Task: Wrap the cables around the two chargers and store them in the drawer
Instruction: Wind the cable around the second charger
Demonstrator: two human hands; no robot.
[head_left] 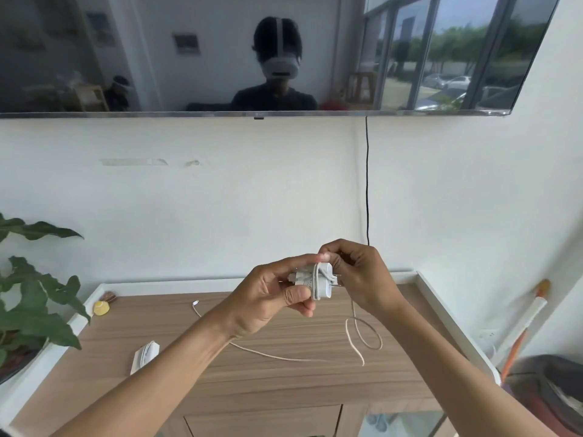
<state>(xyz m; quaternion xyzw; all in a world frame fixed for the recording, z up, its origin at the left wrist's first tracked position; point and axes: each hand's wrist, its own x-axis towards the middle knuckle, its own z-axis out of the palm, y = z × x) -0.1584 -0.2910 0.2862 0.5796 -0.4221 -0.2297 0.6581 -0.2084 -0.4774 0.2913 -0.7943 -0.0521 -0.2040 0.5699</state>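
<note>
My left hand (268, 298) grips a white charger (312, 280) above the wooden cabinet top (284, 383). A few turns of its white cable lie around the charger's body. My right hand (356, 272) pinches that cable at the charger's upper right, by the plug pins. The loose rest of the cable (362, 335) hangs down to the cabinet top, loops there and trails left to its connector end (196, 302). A second white charger (145, 354) with its cable wound around it lies on the cabinet top at the left. A drawer front (262, 421) shows below the top, closed.
A potted plant (34, 310) stands at the left edge. A small yellow object (101, 308) sits at the back left corner. A wall-mounted TV (252, 55) hangs above, with a black cord (367, 184) running down. A broom handle (520, 329) leans at the right.
</note>
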